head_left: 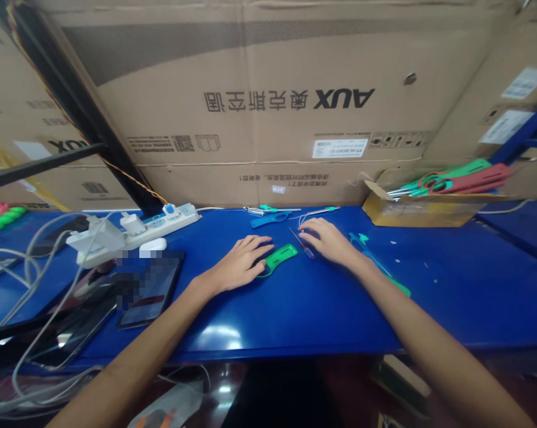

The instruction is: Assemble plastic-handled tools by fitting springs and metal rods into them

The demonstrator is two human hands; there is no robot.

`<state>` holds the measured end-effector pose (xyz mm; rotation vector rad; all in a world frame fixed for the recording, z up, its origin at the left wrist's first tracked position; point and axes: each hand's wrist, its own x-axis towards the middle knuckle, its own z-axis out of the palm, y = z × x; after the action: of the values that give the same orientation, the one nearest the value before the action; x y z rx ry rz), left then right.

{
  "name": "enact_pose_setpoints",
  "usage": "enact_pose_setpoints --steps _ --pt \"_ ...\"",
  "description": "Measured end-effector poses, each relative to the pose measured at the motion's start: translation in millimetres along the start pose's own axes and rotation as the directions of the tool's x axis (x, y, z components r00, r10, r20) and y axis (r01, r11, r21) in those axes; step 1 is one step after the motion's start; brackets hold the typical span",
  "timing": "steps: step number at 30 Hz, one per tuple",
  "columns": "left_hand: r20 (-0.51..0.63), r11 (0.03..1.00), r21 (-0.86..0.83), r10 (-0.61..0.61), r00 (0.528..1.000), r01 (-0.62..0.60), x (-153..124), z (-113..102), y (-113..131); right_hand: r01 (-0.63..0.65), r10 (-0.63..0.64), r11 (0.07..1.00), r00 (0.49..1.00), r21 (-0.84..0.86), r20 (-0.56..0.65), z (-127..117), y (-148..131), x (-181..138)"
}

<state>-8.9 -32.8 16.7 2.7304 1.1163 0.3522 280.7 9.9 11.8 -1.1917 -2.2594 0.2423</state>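
My left hand (239, 266) rests palm down on the blue table with its fingers apart. Under its fingertips and thumb lies the near end of a green plastic handle piece (283, 255). My right hand (328, 241) is also over the table, its fingers loosely bent and spread. Just left of it lies a small screwdriver (308, 252) with a thin shaft and a clear handle. Beyond my right fingertips are thin bent metal parts (315, 211). A blue plastic handle piece (268, 220) lies behind my left hand. Any small item under my right fingers is hidden.
At the right back stands an open carton (411, 213) of red and green plastic pieces. Blue and green strips (375, 261) lie beside my right forearm. A power strip (156, 224) with cables and a phone (150, 294) occupy the left. Large cardboard boxes (272, 71) wall the back.
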Motion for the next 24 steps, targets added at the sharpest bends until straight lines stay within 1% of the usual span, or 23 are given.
enact_pose_setpoints --steps 2,4,5,7,10,13,16,19,22,24 --pt "-0.034 0.999 0.007 0.031 0.999 -0.031 5 -7 3 -0.007 0.007 1.000 1.000 -0.021 0.011 -2 8 0" --pt "-0.094 0.998 0.045 0.045 0.995 -0.041 20 -14 7 0.027 -0.026 1.000 0.997 -0.004 0.075 -3 10 0" --pt "-0.129 0.997 0.071 0.029 0.991 -0.020 31 -16 8 0.050 -0.051 0.999 0.992 0.013 0.114 -2 9 -1" --pt "-0.172 0.993 0.110 -0.031 0.985 0.050 60 -17 11 0.079 -0.082 0.996 0.982 0.029 0.170 0 2 -2" --pt "-0.139 0.979 0.108 -0.159 0.977 0.175 112 -7 12 0.069 -0.065 0.998 0.974 -0.008 0.218 2 -7 -2" --pt "-0.134 0.970 0.122 -0.194 0.972 0.211 156 8 16 0.061 -0.054 0.998 0.970 -0.024 0.236 -3 -6 -2" --pt "-0.120 0.967 0.146 -0.191 0.974 0.207 184 22 25 0.019 -0.004 0.997 0.984 -0.080 0.178 -13 2 -2" --pt "-0.111 0.966 0.159 -0.189 0.976 0.205 199 31 34 -0.081 0.104 0.969 0.991 -0.233 0.089 -22 7 0" --pt "-0.103 0.960 0.143 -0.227 0.968 0.241 208 36 40 -0.229 0.226 0.898 0.973 -0.376 -0.054 -27 7 1" --pt "-0.105 0.959 0.113 -0.249 0.963 0.260 211 37 42 -0.330 0.280 0.850 0.943 -0.410 -0.177 -29 7 1"
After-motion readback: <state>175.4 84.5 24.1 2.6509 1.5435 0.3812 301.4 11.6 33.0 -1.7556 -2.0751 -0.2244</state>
